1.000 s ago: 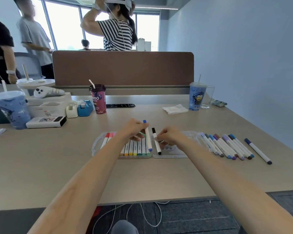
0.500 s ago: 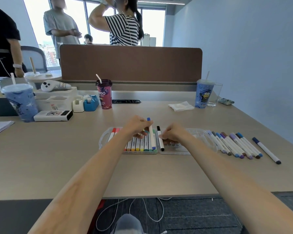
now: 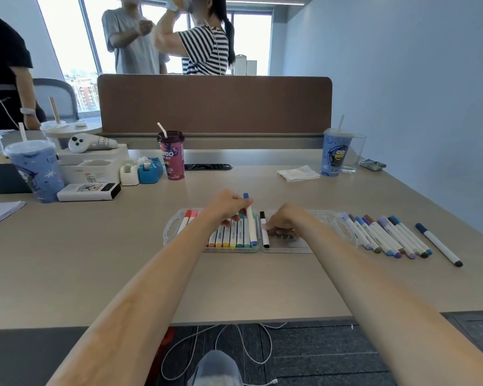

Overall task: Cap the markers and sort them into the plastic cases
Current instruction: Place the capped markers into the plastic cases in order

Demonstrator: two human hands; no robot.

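Left hand [image 3: 229, 208] pinches the blue-capped marker [image 3: 250, 218] near its top. The barrel is tilted, and its lower end is down at the right end of the row in the left case [image 3: 170, 232], which looks full from red through to green. Right hand [image 3: 286, 222] sits curled over the right case [image 3: 333, 218], thumb against the black marker [image 3: 263, 231] lying along the seam between the two cases. I cannot tell whether it grips that marker or only steadies it. The danger, as I read it, is that last slot. It looks tight, and pressing the blue one in at this angle could lever its neighbours up or leave it riding on top of the row. A hard push could also skid the light plastic case across the desk [image 3: 95, 260] and jog the black marker out of line. Off to the right, the loose markers [image 3: 388, 238] lie side by side, and a stray forearm could set those round barrels rolling.
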